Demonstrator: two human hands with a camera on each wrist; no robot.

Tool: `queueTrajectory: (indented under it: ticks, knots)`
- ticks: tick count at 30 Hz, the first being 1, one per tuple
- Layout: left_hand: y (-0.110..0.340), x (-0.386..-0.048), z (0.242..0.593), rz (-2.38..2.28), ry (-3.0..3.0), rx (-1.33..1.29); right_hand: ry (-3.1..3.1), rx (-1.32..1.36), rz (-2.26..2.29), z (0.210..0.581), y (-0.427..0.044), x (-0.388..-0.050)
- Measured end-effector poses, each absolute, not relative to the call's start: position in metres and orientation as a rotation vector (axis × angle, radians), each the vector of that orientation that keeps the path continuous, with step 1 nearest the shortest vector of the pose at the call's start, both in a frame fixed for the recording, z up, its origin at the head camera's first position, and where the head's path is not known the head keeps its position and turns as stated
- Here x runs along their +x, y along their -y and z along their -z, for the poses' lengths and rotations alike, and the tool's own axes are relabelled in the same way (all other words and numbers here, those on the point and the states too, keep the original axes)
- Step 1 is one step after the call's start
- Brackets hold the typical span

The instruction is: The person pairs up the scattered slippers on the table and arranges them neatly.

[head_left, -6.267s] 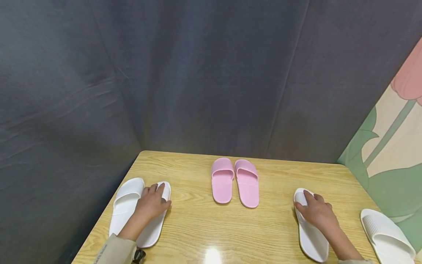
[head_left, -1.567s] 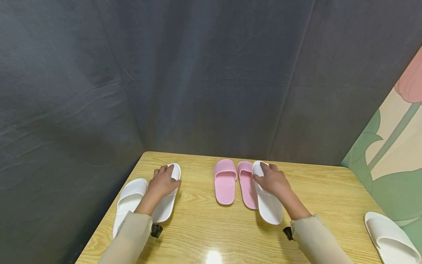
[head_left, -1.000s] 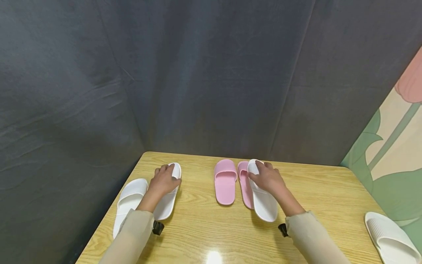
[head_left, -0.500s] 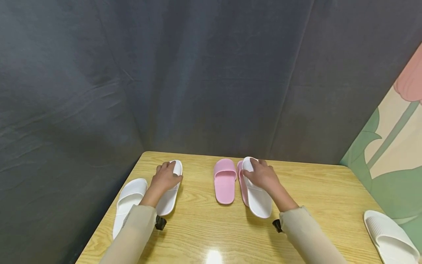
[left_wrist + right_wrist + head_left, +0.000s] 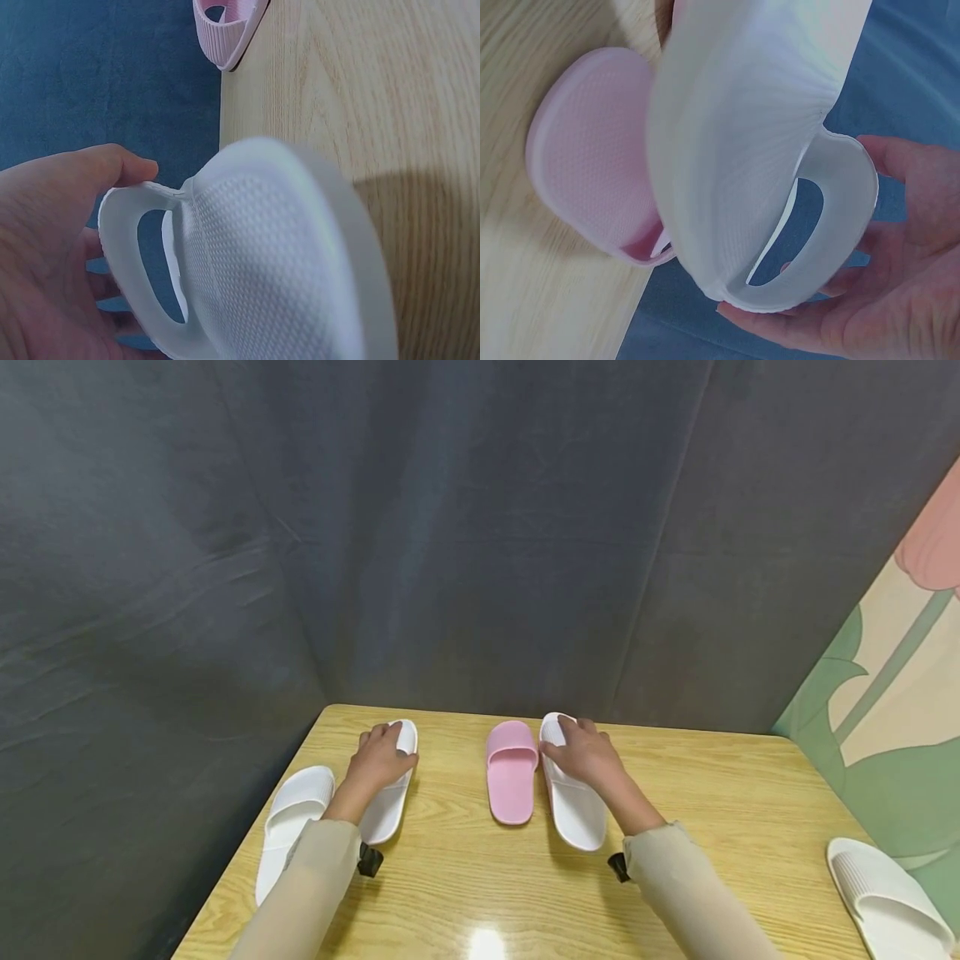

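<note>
My left hand grips a white slipper by its strap, thumb on one side and fingers across the other. In the left wrist view this slipper is raised off the wood, its textured sole facing the camera. My right hand holds another white slipper by the strap, over the right pink slipper, which is almost wholly covered. The left pink slipper lies just beside it on the table. In the right wrist view, my right hand curls round the strap.
One white slipper lies by the left table edge, partly behind my left forearm. Another white slipper lies at the far right. The wooden table ends at a dark curtain; a flower-painted wall borders the right.
The right hand has carried its white slipper left from the right side until it covers the right pink slipper. The left hand has moved its slipper slightly farther back and right.
</note>
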State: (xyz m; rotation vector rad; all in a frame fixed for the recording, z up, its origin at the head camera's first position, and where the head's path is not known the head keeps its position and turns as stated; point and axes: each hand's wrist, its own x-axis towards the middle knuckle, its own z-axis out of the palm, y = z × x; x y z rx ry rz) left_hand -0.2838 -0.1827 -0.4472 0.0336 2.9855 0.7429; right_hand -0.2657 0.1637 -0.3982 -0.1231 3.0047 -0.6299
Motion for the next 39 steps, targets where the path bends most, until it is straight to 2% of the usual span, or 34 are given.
queueTrajectory:
  ticks: [39]
  knots:
    - [0.183,-0.311,0.446,-0.765,-2.985,0.045,-2.958,-0.116,0.715,0.392,-0.114,-0.285]
